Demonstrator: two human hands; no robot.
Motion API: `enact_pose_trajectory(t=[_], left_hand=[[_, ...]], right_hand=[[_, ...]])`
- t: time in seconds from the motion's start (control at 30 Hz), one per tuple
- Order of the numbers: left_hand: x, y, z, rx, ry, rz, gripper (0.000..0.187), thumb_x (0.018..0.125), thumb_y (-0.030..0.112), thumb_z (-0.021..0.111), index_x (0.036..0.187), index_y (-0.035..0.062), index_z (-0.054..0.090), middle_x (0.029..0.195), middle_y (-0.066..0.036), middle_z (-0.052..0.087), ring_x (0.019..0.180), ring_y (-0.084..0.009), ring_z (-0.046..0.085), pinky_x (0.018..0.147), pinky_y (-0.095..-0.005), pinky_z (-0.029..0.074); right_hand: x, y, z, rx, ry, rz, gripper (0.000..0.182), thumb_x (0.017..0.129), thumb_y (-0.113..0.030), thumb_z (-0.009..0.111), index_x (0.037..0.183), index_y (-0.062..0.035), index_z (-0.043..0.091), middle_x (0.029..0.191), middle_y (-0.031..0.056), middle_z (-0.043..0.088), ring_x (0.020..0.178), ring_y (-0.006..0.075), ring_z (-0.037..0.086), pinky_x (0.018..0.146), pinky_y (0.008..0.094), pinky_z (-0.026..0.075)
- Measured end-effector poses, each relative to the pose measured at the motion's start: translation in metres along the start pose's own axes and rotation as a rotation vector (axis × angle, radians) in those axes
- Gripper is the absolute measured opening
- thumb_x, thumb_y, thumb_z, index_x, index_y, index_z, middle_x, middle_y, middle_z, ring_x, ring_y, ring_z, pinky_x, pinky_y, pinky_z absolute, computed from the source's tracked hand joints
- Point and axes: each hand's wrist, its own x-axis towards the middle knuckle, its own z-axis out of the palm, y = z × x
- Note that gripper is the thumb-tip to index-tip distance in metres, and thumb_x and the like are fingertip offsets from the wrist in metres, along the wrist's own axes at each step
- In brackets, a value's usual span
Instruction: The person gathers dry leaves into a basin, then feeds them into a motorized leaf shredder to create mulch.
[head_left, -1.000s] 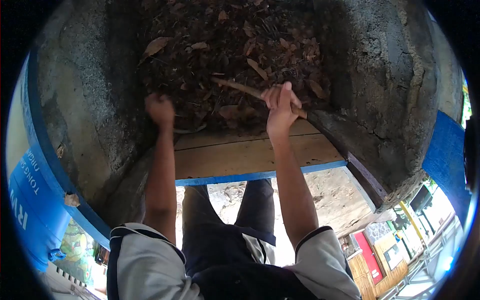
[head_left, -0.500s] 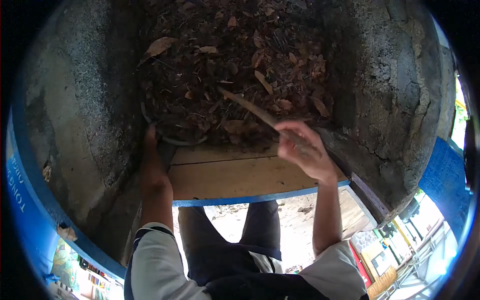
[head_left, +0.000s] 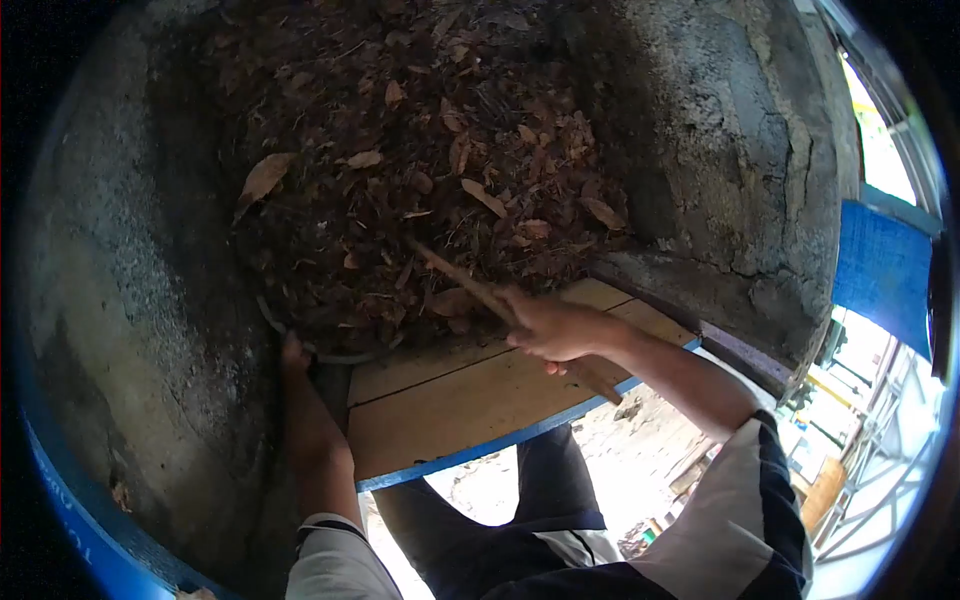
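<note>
My right hand (head_left: 555, 327) is wrapped round a wooden stick (head_left: 455, 272), which slants from lower right to upper left. The stick's far end meets the dry brown leaves (head_left: 440, 150); whether anything is fixed to that end is hidden. Its near end passes below my hand, over the plank's blue edge. At the left, my left hand (head_left: 293, 352) is closed at a thin curved grey rim (head_left: 345, 358), like that of a basin, lying at the front of the leaf heap. Shadow hides most of those fingers, and leaves or darkness cover the rest of the round thing.
Rough concrete walls stand at the left (head_left: 130, 300) and right (head_left: 730, 140) of the leaves. A wooden plank (head_left: 430, 420) with a blue front edge crosses the opening before my legs. A blue panel (head_left: 885, 275) is outside at the right.
The view has turned and shifted, so the bin sits lower and further left. My right hand has changed its pose on the stick, its forearm now coming from the right. My left hand stays at the rim.
</note>
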Motion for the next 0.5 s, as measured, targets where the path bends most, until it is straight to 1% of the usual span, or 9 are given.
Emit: enact_pose_trajectory(t=[0.07, 0.1, 0.13, 0.17, 0.27, 0.33, 0.37, 0.43, 0.5], left_hand=[[0.002, -0.010, 0.016, 0.048, 0.334, 0.020, 0.045, 0.107, 0.030, 0.040, 0.143, 0.0051, 0.049, 0.135, -0.010, 0.059, 0.119, -0.0315, 0.059, 0.101, -0.0458, 0.049], [0.000, -0.013, 0.020, 0.072, 0.504, 0.032, 0.046, 0.107, 0.030, 0.040, 0.144, 0.0050, 0.048, 0.137, -0.010, 0.058, 0.120, -0.0321, 0.058, 0.102, -0.0460, 0.048], [-0.003, -0.012, 0.020, 0.082, 0.499, 0.033, 0.046, 0.107, 0.030, 0.040, 0.144, 0.0050, 0.048, 0.137, -0.010, 0.058, 0.120, -0.0321, 0.058, 0.102, -0.0460, 0.048], [-0.010, -0.010, 0.021, 0.156, 0.427, 0.037, 0.046, 0.107, 0.031, 0.041, 0.144, 0.0052, 0.047, 0.137, -0.011, 0.058, 0.120, -0.0321, 0.058, 0.102, -0.0468, 0.048], [-0.020, 0.008, 0.028, 0.373, 0.202, 0.066, 0.046, 0.106, 0.032, 0.044, 0.145, 0.0059, 0.047, 0.138, -0.011, 0.057, 0.121, -0.0322, 0.057, 0.103, -0.0489, 0.048], [-0.029, 0.009, 0.033, 0.448, 0.126, 0.072, 0.046, 0.106, 0.032, 0.045, 0.145, 0.0061, 0.046, 0.139, -0.011, 0.057, 0.121, -0.0322, 0.057, 0.103, -0.0497, 0.047], [-0.031, 0.006, 0.032, 0.193, -0.237, 0.096, 0.044, 0.104, 0.030, 0.049, 0.139, 0.0036, 0.051, 0.132, -0.012, 0.058, 0.116, -0.0305, 0.056, 0.099, -0.0454, 0.047], [-0.043, 0.001, 0.037, -0.062, -0.598, 0.127, 0.041, 0.101, 0.028, 0.054, 0.132, 0.0011, 0.055, 0.126, -0.013, 0.058, 0.112, -0.0288, 0.055, 0.095, -0.0412, 0.047], [-0.065, -0.004, 0.073, 0.406, 0.364, 0.064, 0.038, 0.100, 0.030, 0.057, 0.128, 0.0053, 0.056, 0.123, -0.012, 0.058, 0.111, -0.0287, 0.054, 0.091, -0.0423, 0.048]], right_hand=[[0.017, 0.002, 0.022, -0.056, -0.007, 0.061, 0.056, 0.103, -0.017, 0.052, 0.147, -0.0022, 0.021, 0.080, 0.0207, 0.065, 0.064, 0.0290, 0.070, 0.052, 0.0430, 0.054], [0.031, 0.016, 0.029, -0.047, 0.000, 0.059, 0.056, 0.103, -0.017, 0.052, 0.147, -0.0022, 0.021, 0.080, 0.0207, 0.065, 0.064, 0.0290, 0.070, 0.052, 0.0430, 0.054], [0.050, 0.032, 0.035, -0.207, 0.183, 0.001, 0.051, 0.103, -0.018, 0.052, 0.143, -0.0006, 0.025, 0.080, 0.0241, 0.066, 0.069, 0.0340, 0.071, 0.055, 0.0471, 0.053], [0.062, 0.043, 0.040, -0.364, 0.364, -0.055, 0.047, 0.102, -0.018, 0.052, 0.139, 0.0009, 0.030, 0.080, 0.0275, 0.066, 0.073, 0.0390, 0.071, 0.058, 0.0513, 0.052], [0.067, 0.057, 0.009, -0.408, 0.396, -0.077, 0.036, 0.101, -0.021, 0.053, 0.128, 0.0017, 0.044, 0.086, 0.0313, 0.068, 0.081, 0.0434, 0.071, 0.066, 0.0540, 0.054], [0.077, 0.054, 0.002, -0.474, 0.405, -0.032, 0.032, 0.101, -0.021, 0.054, 0.123, 0.0018, 0.050, 0.088, 0.0289, 0.069, 0.083, 0.0416, 0.072, 0.068, 0.0528, 0.056], [0.085, 0.050, 0.001, -0.547, 0.408, 0.014, 0.030, 0.101, -0.022, 0.054, 0.119, 0.0020, 0.056, 0.091, 0.0266, 0.070, 0.085, 0.0398, 0.072, 0.069, 0.0516, 0.058], [0.127, 0.043, -0.001, -0.632, 0.376, 0.035, 0.030, 0.102, -0.023, 0.054, 0.117, 0.0024, 0.060, 0.094, 0.0237, 0.072, 0.087, 0.0380, 0.073, 0.072, 0.0498, 0.059], [0.139, 0.039, -0.013, -0.710, 0.357, 0.050, 0.031, 0.102, -0.024, 0.055, 0.115, 0.0028, 0.063, 0.097, 0.0208, 0.073, 0.089, 0.0362, 0.074, 0.074, 0.0480, 0.061]])
